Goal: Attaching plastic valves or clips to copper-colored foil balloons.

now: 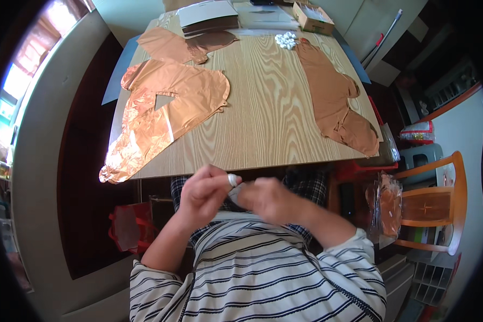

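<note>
Just off the table's near edge, above my lap, my left hand point(201, 194) has most fingers curled in and one digit pointing right. A small white band point(232, 180), like a rolled finger cot, is around that digit's end. My right hand point(271, 199) is close beside it, smeared by motion, so its fingers and anything in them cannot be made out. Shiny copper-coloured foil balloons lie flat on the table: a large one point(198, 99) at the left, another point(166, 45) behind it, and a duller long one point(333, 94) along the right side.
The wood-grain table point(257, 118) carries a cluster of small white rolled pieces point(286, 40), a stack of white-topped sheets point(208, 15) and a cardboard box point(313, 19) at its far side. A wooden chair point(429, 206) stands right; a red bag point(131, 228) sits low left.
</note>
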The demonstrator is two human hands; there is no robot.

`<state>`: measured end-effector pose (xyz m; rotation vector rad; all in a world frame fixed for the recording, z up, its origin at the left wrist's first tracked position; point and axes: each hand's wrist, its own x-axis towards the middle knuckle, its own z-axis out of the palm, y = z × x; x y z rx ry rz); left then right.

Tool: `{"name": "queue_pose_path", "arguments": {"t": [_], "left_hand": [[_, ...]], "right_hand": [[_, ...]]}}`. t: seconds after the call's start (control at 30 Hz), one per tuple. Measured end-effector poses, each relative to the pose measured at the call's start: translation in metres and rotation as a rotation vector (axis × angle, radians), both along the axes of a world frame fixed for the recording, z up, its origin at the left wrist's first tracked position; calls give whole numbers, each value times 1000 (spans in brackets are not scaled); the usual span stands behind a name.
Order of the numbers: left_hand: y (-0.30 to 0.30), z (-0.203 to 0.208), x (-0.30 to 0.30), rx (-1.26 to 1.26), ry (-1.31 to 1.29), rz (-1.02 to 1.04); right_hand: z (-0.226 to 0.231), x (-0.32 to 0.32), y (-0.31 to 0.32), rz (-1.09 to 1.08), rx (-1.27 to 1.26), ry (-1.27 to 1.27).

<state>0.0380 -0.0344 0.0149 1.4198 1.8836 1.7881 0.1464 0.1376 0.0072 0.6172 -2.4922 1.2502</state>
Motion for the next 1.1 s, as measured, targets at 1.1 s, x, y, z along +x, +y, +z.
{"name": "queue_pose_path", "arguments": {"t": [1.1], "left_hand": [[0,-18,9,52,-613,-170]], "right_hand": [[2,-6,10,-93,-201,-167]]}}
